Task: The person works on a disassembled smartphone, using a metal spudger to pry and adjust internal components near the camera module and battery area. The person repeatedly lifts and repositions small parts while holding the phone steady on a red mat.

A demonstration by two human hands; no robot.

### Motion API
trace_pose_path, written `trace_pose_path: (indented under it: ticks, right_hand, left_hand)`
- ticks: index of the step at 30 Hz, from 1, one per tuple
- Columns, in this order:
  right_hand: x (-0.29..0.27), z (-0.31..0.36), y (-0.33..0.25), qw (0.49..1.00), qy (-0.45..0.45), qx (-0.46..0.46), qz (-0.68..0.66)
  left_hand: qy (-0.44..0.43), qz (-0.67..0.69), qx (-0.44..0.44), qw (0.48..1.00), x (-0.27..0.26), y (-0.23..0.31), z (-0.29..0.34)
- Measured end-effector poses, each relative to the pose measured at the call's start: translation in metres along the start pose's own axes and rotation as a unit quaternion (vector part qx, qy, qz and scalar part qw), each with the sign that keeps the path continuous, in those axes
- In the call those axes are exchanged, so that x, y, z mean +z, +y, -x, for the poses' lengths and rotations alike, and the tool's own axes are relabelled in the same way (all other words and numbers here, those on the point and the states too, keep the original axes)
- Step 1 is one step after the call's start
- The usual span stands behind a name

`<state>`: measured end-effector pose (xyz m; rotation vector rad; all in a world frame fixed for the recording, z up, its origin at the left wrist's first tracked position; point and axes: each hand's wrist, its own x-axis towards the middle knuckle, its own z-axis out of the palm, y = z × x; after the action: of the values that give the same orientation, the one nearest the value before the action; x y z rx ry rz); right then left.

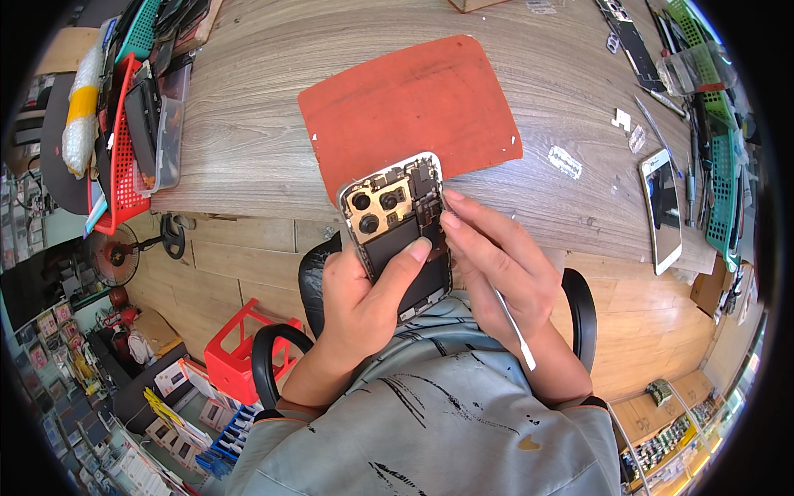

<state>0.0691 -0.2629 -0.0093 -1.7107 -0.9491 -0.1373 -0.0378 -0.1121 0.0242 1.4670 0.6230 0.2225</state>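
An opened smartphone [395, 250] is held tilted over my lap, just off the table's front edge. Its insides show: a gold camera plate with round lenses, a dark battery and small boards along one side. My left hand [357, 304] is closed round its left edge, with the thumb lying over the battery. At the phone's upper right side are the fingertips of my right hand [514, 271], seemingly touching the frame. A thin metal pry tool [521, 337] with a flat pale end is tucked in that hand and sticks out toward my forearm.
A reddish-brown mat [413, 103] lies on the wood-grain table beyond the phone. To the right are a white smartphone [662, 213], small metal stencils [565, 162] and green baskets [721, 178] with tools. A red basket [126, 178] of parts stands left. A red stool [241, 351] is on the floor.
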Motion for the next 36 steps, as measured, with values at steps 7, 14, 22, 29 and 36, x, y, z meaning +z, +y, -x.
trace_pose_path:
  ticks: [7, 14, 22, 29, 36]
  right_hand:
    - [0.0014, 0.0009, 0.0017, 1.0, 0.004, -0.006, 0.004]
    - [0.0012, 0.0008, 0.0012, 1.0, 0.004, 0.001, 0.007]
    - [0.0006, -0.001, 0.0002, 1.0, 0.002, 0.005, 0.006]
    - [0.0025, -0.0006, 0.0006, 1.0, 0.013, 0.009, -0.006]
    - [0.0057, -0.0002, 0.001, 1.0, 0.027, 0.007, 0.001]
  left_hand:
    - [0.004, -0.007, -0.002, 1.0, 0.0009, 0.0014, 0.0006]
    - [0.002, -0.005, -0.007, 1.0, 0.0003, 0.0024, 0.0009]
    - [0.004, 0.008, -0.001, 1.0, 0.0022, 0.0021, 0.0008]
    - [0.008, -0.005, 0.003, 1.0, 0.0013, 0.0007, 0.0003]
    - [0.011, -0.007, 0.004, 1.0, 0.0018, 0.0016, 0.0001]
